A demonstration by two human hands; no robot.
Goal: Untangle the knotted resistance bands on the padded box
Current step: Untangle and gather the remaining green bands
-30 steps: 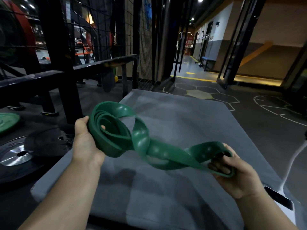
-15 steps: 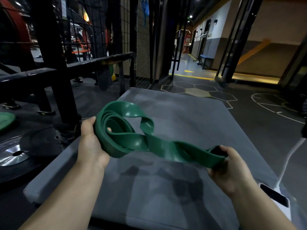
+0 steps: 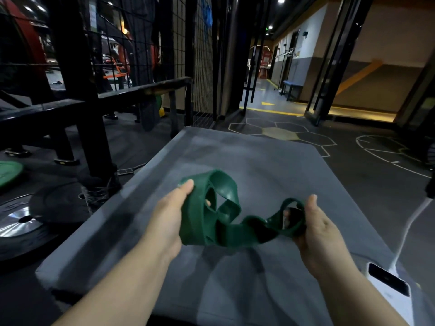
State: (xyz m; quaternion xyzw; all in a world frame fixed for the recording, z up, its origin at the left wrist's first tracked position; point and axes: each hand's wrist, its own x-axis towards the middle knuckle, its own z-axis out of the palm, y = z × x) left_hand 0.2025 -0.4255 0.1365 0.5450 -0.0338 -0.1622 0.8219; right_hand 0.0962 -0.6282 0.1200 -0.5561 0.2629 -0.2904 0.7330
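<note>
A dark green resistance band (image 3: 226,228) hangs twisted and looped between my two hands, just above the grey padded box (image 3: 270,165). My left hand (image 3: 169,215) grips the bunched loops at the band's left end, thumb on top. My right hand (image 3: 317,228) holds the small loop at the right end, its fingers curled through it. The middle of the band sags slack and folded between the hands. Only one band colour shows; I cannot tell whether it is one band or more.
A white phone (image 3: 388,282) with a white cable (image 3: 409,222) lies on the box's near right corner. Black and green weight plates (image 3: 21,220) lie on the floor to the left, beside a black steel rack (image 3: 77,109). Open floor stretches ahead and right.
My hands have come closer together over the box's middle, so the band that was stretched out now sags loose and bunched. The view has tilted down slightly.
</note>
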